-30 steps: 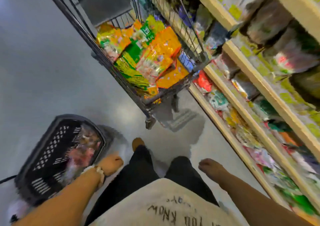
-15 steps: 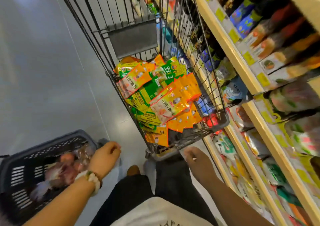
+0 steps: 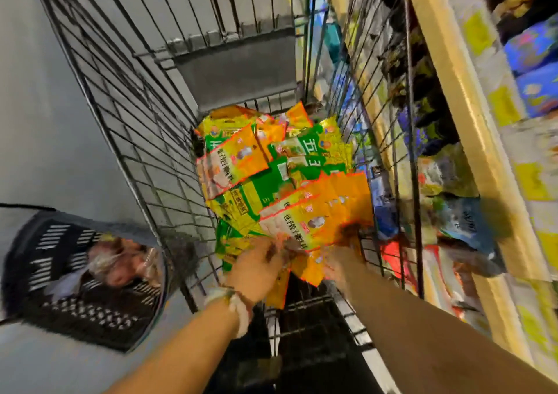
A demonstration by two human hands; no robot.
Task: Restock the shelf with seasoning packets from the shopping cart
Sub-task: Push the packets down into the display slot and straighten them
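Observation:
A wire shopping cart (image 3: 145,140) stands in front of me, holding a heap of orange, yellow and green seasoning packets (image 3: 271,182). Both of my hands reach into its near end. My left hand (image 3: 256,270), with a pale bracelet on the wrist, has its fingers closed on the near edge of the orange packets (image 3: 305,221). My right hand (image 3: 341,264) is under the same stack at its right corner, thumb on top. The picture is blurred, so the exact grip is hard to read. The shelf (image 3: 459,97) runs along the right side.
A dark plastic hand basket (image 3: 60,273) with wrapped goods sits on the grey floor at the left, close to the cart. The shelves on the right are packed with bags and blue boxes (image 3: 531,46). The cart stands tight against the shelf front.
I have leaned in over the cart. Both hands have gone from hanging free near my legs into the cart and onto the orange packets.

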